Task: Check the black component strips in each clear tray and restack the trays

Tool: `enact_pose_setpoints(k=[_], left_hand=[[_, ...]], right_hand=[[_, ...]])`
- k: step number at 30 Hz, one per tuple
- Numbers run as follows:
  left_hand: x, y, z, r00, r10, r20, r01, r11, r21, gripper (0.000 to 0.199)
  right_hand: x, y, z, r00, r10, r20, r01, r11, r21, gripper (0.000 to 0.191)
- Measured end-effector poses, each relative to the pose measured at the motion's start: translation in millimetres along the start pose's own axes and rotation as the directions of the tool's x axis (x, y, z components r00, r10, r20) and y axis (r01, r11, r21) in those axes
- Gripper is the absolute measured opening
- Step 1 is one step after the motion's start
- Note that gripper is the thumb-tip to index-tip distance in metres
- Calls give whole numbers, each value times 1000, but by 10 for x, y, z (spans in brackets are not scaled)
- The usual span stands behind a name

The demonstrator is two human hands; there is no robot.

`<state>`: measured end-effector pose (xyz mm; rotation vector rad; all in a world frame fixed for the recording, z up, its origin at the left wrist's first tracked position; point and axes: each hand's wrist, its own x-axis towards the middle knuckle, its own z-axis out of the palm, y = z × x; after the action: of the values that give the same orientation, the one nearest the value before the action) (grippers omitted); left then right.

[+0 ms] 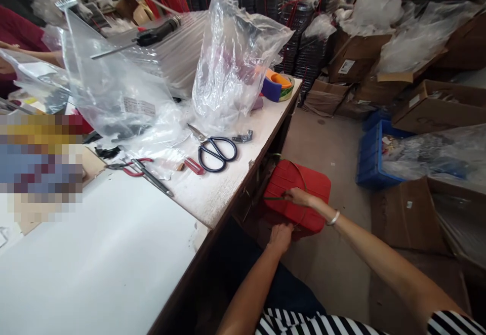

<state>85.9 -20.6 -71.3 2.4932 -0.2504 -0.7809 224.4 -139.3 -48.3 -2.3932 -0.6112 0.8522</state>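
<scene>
beside the worn white tabletop, down low: a red, ribbed, round-cornered block, plastic by its look, sits below the table edge, within reach of both hands.
right hand: over the block's top, fingertips together, clamped on a thin, dark-green strap; a white bangle circles the wrist.
left hand: at the block's near edge, fingers bent; whether they grip anything, i cannot tell.
strap: one end juts left past the right fingertips; a slim curve arcs over the red top, though whether it is one piece is unclear.
on the tabletop: black-handled metal scissors, red-handled pliers and a tall, crinkled, clear plastic bag.
floor to the right: a blue plastic crate near brown cardboard boxes.
</scene>
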Motion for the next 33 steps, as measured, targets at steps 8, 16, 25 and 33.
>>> enact_pose_setpoints(k=[8,16,25,33], left_hand=[[185,91,-9,997,17,-79,-28,990,-141,28],[177,-9,81,986,-166,-8,158,955,-251,26],[301,-123,218,924,-332,189,380,746,-547,29],[354,-94,230,869,-360,340,490,526,-695,32]], right_hand=[[-658,510,201,985,152,84,-136,975,-173,28],[-784,793,-134,942,250,-223,-311,899,-309,29],[-1388,781,-165,963,129,-236,-188,950,-248,32],[-1951,1172,151,775,515,-366,-565,824,-35,28]])
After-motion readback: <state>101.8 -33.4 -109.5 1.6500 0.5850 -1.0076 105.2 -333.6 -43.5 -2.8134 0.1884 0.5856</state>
